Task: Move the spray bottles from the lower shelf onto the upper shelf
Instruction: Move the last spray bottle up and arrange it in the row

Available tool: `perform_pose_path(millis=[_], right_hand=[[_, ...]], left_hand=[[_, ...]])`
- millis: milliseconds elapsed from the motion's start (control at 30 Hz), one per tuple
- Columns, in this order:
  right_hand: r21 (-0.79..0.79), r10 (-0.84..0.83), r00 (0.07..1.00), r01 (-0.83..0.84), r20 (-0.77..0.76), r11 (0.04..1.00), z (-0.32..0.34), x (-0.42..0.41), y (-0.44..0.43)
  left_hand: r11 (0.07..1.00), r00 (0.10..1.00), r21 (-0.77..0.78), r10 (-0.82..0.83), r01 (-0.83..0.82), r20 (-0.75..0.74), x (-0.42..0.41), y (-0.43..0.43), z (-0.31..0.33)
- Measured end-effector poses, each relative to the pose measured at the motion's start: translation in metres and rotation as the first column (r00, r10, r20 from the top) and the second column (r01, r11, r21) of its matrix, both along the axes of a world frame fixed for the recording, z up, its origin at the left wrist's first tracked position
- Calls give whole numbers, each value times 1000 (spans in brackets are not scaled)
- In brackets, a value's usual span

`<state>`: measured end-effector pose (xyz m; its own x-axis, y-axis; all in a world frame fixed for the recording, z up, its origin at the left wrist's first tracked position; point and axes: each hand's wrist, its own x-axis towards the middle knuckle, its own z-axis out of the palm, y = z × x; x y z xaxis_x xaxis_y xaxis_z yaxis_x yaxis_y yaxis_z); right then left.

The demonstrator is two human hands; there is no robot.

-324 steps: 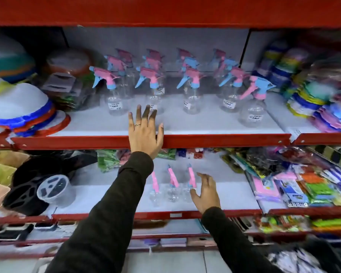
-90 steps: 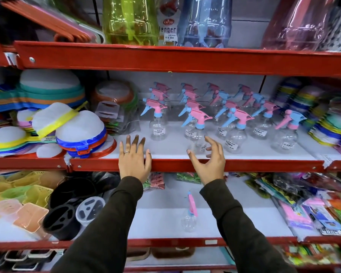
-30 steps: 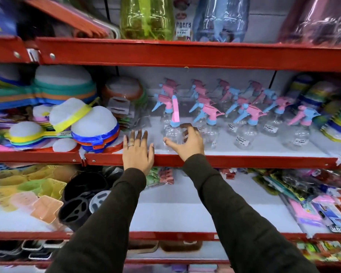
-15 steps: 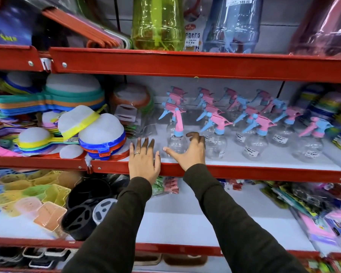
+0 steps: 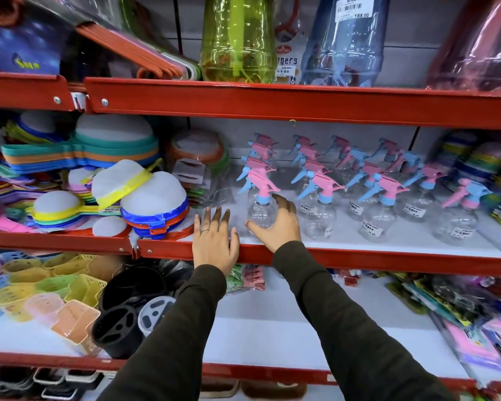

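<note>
Head camera: the right hand [image 5: 275, 224] cups a clear spray bottle [image 5: 260, 211] standing upright at the front of the upper shelf [image 5: 359, 257], fingers loosely curled around its belly. The left hand [image 5: 214, 241] lies flat and empty beside it, farther from the bottle.

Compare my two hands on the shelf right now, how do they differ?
The left hand lies flat, palm down, on the red shelf edge, holding nothing; the right hand is cupped around a clear spray bottle. The left hand wears a ring, while none shows on the right hand. Both reach onto the same shelf from dark sleeves.
</note>
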<state>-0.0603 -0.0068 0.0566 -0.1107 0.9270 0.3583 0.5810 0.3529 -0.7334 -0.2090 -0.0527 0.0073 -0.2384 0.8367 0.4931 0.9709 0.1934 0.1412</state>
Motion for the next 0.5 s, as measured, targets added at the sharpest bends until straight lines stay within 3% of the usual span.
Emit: perform_pose_path(millis=[300,400,500], right_hand=[[19,15,999,-15,-32,1000,0,6,-2],[-8,35,999,-35,-14,999,0,5,-4],[-49,61,998,-60,5,997,2,9,-5]], left_hand=[[1000,997,-29,1,1,82,4,-5,5],[998,972,-36,-49,59,231,9,-7,13],[990,883,19,-134,141,450,24,-9,25]])
